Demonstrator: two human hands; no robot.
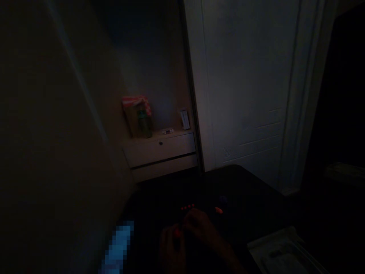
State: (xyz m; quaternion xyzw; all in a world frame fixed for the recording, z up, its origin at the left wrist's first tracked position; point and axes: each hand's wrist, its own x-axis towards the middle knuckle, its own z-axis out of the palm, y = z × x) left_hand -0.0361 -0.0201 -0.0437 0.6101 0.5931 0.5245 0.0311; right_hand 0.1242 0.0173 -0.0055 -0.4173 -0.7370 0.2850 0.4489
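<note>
The scene is very dark. My left hand [171,245] is low in the middle, its fingers curled round a small red lump [177,233]. Close against it on the right, my right hand [196,220] has its fingers bent together; whatever they pinch is too dark to make out. Just beyond the hands, several small red balls [187,207] lie in a row on the black table [236,182]. An orange-red piece [218,210] rests to the right of them, with a dim dark-blue lump [222,199] behind it.
A pale tray or packet [282,251] lies at the lower right. On the left is a pixelated bright blue patch [118,247]. Behind the table stand a drawer cabinet [162,152] holding a green jar [145,123] and a bag [131,116], and a white door [245,83].
</note>
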